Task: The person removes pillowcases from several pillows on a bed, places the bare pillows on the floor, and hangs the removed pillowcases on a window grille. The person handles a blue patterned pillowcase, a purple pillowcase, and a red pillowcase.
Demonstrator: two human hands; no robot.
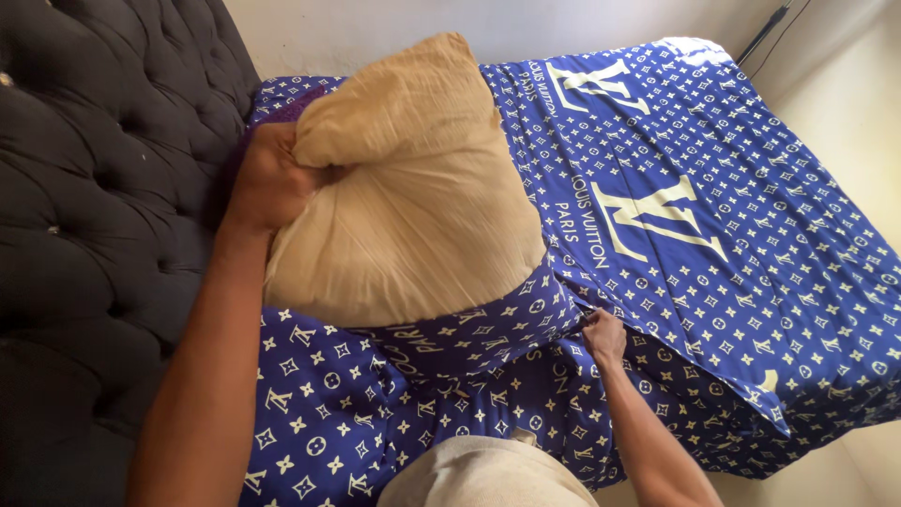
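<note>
Pillow (pixel 404 197) sits half in its blue case (pixel 469 333) — left hand (pixel 267 178) fingers clamped on it, right hand (pixel 603 335) pinching the case; a loose pinch could let the case slip off.

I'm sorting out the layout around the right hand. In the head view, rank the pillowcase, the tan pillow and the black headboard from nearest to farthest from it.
From the right hand:
1. Blue patterned pillowcase, gripped at its edge.
2. Tan pillow, up and to the left.
3. Black tufted headboard, far left.
</note>
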